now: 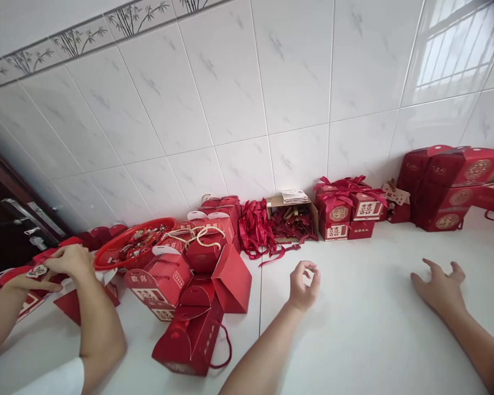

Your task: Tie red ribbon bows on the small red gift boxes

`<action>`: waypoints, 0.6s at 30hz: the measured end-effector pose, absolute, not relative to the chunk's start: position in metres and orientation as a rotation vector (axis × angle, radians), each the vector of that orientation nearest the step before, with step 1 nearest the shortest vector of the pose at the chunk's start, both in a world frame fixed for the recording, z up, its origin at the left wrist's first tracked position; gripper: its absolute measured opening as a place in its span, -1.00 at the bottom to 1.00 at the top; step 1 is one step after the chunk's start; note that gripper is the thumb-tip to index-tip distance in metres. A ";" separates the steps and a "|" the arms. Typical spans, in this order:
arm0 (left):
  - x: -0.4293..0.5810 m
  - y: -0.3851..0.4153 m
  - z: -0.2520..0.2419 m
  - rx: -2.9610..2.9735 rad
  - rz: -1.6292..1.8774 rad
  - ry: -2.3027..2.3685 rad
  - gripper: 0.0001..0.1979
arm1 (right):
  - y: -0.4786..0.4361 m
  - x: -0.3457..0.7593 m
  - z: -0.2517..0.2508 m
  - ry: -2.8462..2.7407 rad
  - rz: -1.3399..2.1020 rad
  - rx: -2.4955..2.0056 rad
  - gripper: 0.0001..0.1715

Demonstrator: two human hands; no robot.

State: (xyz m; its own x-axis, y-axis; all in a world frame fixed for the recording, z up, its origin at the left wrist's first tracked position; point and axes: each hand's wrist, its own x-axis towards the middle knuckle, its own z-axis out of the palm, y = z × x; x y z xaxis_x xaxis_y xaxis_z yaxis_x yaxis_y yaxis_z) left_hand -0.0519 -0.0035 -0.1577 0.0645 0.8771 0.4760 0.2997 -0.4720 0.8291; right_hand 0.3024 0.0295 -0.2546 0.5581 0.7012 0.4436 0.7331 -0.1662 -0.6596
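My left hand [304, 286] hovers over the white surface in front of the ribbons, its fingers loosely curled with a gap inside the curl and nothing held. To the right, my right hand [441, 285] is spread open and empty above the same surface. Nearest to my left hand are a heap of dark red ribbons [256, 227] and a cardboard box [315, 211] with more ribbon in it. Behind and between my hands sit small red gift boxes [346, 211] with ribbon bows. Left of my left forearm, a red gift box [189, 334] with a cord handle lies tilted.
A co-worker's hands [66, 263] handle a red item at the left, beside a red basket [102, 258] of small packets. More red boxes [160, 274] crowd the left. Tall red boxes [444, 192] stand at the right, against the tiled wall [296, 109].
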 end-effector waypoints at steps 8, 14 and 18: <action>-0.148 -0.093 -0.094 1.485 1.971 2.361 -0.67 | 0.027 0.292 -0.228 -1.234 0.270 -2.040 -0.36; -0.187 -0.092 -0.068 1.312 1.635 2.728 -0.61 | 0.028 0.298 -0.226 -1.236 0.378 -1.962 -0.47; -0.184 -0.080 -0.070 1.394 1.677 2.485 -0.70 | 0.022 0.299 -0.225 -1.222 0.424 -1.871 -0.50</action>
